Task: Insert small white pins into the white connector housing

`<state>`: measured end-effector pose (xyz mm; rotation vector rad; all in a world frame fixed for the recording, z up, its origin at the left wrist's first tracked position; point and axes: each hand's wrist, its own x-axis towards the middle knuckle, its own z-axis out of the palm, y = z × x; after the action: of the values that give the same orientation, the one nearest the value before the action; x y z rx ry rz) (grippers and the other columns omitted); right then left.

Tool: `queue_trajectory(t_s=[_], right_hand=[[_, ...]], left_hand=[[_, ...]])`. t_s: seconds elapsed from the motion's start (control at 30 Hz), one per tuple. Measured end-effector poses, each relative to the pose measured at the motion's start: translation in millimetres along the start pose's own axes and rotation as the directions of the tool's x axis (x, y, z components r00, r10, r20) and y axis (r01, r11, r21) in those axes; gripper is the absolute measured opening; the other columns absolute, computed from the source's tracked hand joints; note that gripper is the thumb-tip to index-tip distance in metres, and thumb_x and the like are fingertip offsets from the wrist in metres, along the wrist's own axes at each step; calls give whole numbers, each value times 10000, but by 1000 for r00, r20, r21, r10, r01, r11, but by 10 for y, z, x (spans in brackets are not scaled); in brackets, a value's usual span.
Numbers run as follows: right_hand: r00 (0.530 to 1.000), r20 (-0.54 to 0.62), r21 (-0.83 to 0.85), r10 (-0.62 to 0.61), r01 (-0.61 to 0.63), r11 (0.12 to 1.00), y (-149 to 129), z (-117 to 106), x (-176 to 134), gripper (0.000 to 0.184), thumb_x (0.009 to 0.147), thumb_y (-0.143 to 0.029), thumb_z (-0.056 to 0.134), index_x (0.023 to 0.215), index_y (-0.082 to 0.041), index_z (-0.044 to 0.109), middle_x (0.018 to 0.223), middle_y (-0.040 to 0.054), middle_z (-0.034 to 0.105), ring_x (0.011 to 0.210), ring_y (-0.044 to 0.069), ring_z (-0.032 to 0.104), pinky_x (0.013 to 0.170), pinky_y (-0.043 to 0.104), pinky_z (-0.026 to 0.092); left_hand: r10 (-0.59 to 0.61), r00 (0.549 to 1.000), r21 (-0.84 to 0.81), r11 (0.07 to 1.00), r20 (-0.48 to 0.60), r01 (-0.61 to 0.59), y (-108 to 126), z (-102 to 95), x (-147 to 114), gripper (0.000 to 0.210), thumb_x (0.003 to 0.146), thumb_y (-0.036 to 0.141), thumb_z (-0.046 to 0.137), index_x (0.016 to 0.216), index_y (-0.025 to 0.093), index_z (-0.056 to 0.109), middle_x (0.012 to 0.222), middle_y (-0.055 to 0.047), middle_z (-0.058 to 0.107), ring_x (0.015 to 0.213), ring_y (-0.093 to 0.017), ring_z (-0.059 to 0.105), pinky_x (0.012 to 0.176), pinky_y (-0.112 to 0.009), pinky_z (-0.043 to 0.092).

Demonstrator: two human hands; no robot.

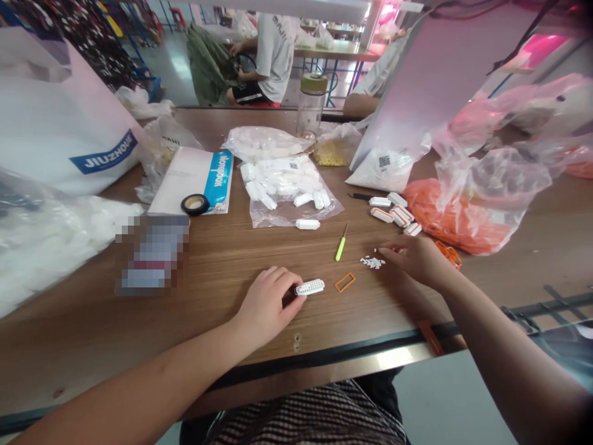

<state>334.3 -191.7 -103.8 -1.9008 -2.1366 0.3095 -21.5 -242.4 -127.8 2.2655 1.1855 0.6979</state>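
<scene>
My left hand (273, 303) pinches the left end of a white connector housing (311, 287), its face of small holes turned up. My right hand (414, 262) is over the table at the right, thumb and forefinger pinched together around a tiny white piece (375, 250) at their tips. Just below those fingertips lies a loose pile of tiny white pieces (372, 262). Between my hands rests an orange rectangular frame (345, 282). A screwdriver (341, 247) with a bright yellow-green handle lies farther back.
White housings, some with orange frames (401, 216), lie beside a bag of orange parts (458, 216). A bag of white housings (287, 179) is at the back centre. On the left are a notebook (185, 179), black tape (195, 204) and a blurred-out object (155, 253). A bottle (310, 108) stands behind.
</scene>
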Motion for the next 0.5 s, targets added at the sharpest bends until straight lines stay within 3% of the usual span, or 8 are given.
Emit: queue_trajectory(t_s=[0.5], right_hand=[[994, 48, -9, 101, -101, 995, -52, 74, 85, 216, 780, -380, 613, 723, -222, 748, 660, 14, 701, 611, 190, 630, 579, 289, 420]], left_hand=[[22, 1000, 5, 1000, -10, -22, -2, -2, -4, 63, 895, 221, 630, 929, 204, 579, 913, -17, 631, 861, -207, 555, 798, -381, 434]])
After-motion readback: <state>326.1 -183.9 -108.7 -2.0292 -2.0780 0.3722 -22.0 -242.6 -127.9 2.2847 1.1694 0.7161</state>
